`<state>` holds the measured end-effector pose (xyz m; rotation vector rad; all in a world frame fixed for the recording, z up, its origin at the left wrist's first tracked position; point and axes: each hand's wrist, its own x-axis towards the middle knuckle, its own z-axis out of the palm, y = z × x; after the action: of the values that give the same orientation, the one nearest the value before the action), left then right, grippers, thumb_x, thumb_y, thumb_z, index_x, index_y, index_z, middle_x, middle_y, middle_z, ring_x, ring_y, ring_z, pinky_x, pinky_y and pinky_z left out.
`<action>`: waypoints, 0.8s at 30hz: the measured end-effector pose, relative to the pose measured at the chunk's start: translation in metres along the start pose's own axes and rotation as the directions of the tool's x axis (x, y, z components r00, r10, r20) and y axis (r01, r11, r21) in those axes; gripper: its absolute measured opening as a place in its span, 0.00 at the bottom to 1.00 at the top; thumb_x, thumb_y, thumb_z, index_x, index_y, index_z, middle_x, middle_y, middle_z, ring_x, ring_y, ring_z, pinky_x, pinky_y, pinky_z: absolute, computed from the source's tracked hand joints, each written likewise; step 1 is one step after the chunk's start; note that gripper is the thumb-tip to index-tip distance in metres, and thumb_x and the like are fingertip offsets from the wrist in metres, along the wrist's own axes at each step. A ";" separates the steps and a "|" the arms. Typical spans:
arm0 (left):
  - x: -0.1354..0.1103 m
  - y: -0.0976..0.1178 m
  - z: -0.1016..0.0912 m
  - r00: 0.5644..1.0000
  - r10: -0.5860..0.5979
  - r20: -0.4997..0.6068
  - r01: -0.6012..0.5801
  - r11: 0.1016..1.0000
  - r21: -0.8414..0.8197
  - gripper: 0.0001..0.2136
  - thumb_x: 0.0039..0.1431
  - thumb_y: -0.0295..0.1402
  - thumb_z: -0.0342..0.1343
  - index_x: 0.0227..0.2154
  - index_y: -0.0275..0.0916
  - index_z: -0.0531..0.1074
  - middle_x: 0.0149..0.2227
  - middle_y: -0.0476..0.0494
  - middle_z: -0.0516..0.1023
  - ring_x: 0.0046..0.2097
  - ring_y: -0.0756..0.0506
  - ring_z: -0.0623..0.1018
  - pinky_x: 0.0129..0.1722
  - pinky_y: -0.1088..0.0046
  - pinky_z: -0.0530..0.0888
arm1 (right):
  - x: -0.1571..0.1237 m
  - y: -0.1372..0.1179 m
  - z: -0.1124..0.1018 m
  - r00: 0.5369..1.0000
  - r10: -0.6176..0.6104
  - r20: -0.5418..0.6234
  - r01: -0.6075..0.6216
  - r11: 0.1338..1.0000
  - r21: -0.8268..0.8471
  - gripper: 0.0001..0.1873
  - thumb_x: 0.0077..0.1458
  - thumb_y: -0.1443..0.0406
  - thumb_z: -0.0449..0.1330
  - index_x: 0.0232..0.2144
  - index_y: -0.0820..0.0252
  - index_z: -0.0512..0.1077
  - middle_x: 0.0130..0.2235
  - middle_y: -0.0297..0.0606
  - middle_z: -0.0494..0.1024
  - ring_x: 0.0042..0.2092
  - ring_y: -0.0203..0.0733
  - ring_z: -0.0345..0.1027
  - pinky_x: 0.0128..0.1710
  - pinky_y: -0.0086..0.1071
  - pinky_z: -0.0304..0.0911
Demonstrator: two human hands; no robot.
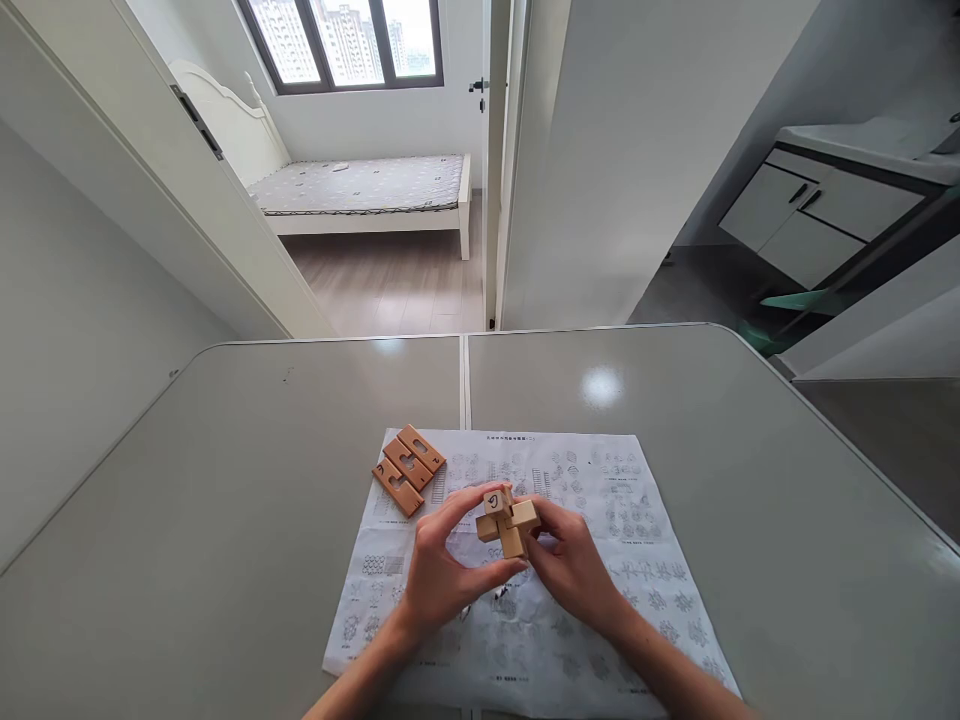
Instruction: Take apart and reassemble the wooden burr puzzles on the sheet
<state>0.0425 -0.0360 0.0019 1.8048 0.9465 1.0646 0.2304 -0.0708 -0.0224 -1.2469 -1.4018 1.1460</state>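
Over a printed sheet, both hands hold a light wooden burr puzzle [512, 541] made of interlocking square sticks; one stick end bears a dark letter like a G. My left hand [447, 560] grips it with fingers at the top and thumb at the lower edge. On the other side, my right hand [571, 562] pinches it between thumb and fingers, partly hidden behind the puzzle. Several darker notched wooden pieces [409, 468] with marks lie side by side at the sheet's upper left corner. Line drawings of puzzles cover the instruction sheet [652, 515].
The sheet lies on a glossy grey table [247, 480] with a seam down its middle. Beyond stand a doorway, a bed [367, 185] with a bare mattress and a window [345, 40]. White cabinets [825, 210] are at the right.
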 end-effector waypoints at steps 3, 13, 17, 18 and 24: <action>0.000 0.001 0.000 1.000 -0.010 -0.001 0.010 1.000 -0.007 0.29 0.52 0.40 0.75 0.58 0.42 0.76 0.55 0.36 0.83 0.56 0.34 0.82 0.59 0.53 0.79 | 0.000 -0.001 0.000 1.000 0.011 0.005 -0.011 0.998 0.055 0.14 0.68 0.53 0.59 0.42 0.56 0.77 0.32 0.36 0.76 0.34 0.43 0.70 0.33 0.32 0.67; -0.001 -0.004 -0.001 0.999 -0.033 -0.001 0.032 0.996 -0.078 0.29 0.53 0.39 0.74 0.58 0.44 0.77 0.56 0.38 0.83 0.57 0.34 0.82 0.60 0.56 0.77 | 0.001 -0.004 0.001 0.999 0.024 0.023 -0.028 0.980 0.199 0.15 0.67 0.52 0.62 0.40 0.57 0.77 0.28 0.34 0.74 0.32 0.41 0.69 0.33 0.32 0.67; -0.001 -0.007 -0.004 0.994 -0.108 0.033 0.112 0.975 -0.189 0.28 0.54 0.41 0.74 0.58 0.43 0.77 0.57 0.37 0.82 0.59 0.33 0.80 0.63 0.56 0.75 | 0.005 -0.006 -0.004 0.992 0.075 0.099 -0.105 0.931 0.350 0.15 0.65 0.52 0.66 0.42 0.56 0.77 0.33 0.36 0.77 0.28 0.36 0.66 0.28 0.30 0.67; -0.001 -0.009 -0.005 0.990 -0.133 0.044 0.140 0.963 -0.230 0.29 0.54 0.42 0.74 0.58 0.42 0.77 0.57 0.36 0.82 0.60 0.32 0.80 0.63 0.56 0.74 | 0.006 -0.007 -0.006 0.988 0.080 0.135 -0.129 0.904 0.407 0.15 0.65 0.52 0.66 0.46 0.55 0.77 0.37 0.37 0.78 0.28 0.35 0.68 0.27 0.29 0.68; -0.001 -0.016 -0.005 0.981 -0.164 0.105 0.192 0.905 -0.379 0.33 0.53 0.48 0.74 0.59 0.41 0.75 0.60 0.34 0.79 0.64 0.30 0.75 0.65 0.55 0.71 | 0.009 -0.006 -0.010 0.916 -0.024 0.401 -0.294 0.641 0.709 0.32 0.66 0.43 0.59 0.64 0.51 0.67 0.55 0.50 0.76 0.39 0.44 0.76 0.22 0.28 0.71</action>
<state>0.0349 -0.0295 -0.0115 1.3922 0.7765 0.9859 0.2381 -0.0617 -0.0141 -0.5218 -0.8767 1.9093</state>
